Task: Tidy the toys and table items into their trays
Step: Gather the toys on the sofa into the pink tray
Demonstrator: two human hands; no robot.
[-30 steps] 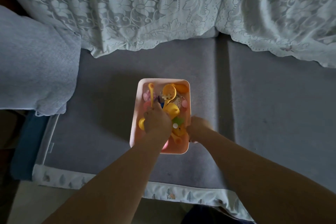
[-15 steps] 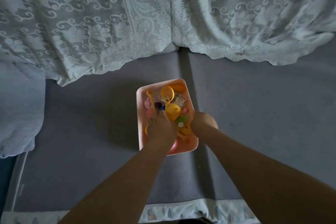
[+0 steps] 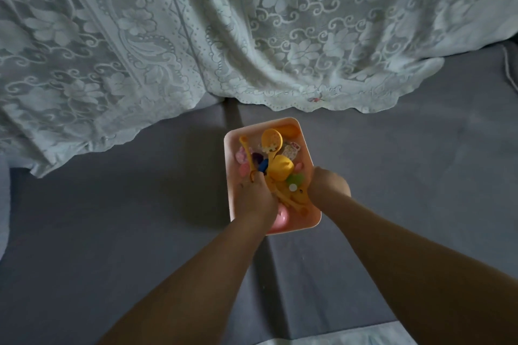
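We've got just 1 view here, from the head, looking steeply down and forward along both forearms. The pink tray (image 3: 307, 154) sits close, mid-frame, on the grey sofa cushions (image 3: 140, 218). The lace cover (image 3: 196, 36) fills the top half, farther out ahead of us.

Surface: I see a grey cushioned seat (image 3: 112, 232), with a seam between two cushions running under the tray.
On it, centre: a pink tray (image 3: 307, 145) sits across that seam, filled with small toys.
On it, far side: a white lace cloth (image 3: 196, 36) drapes down onto the cushions behind the tray.
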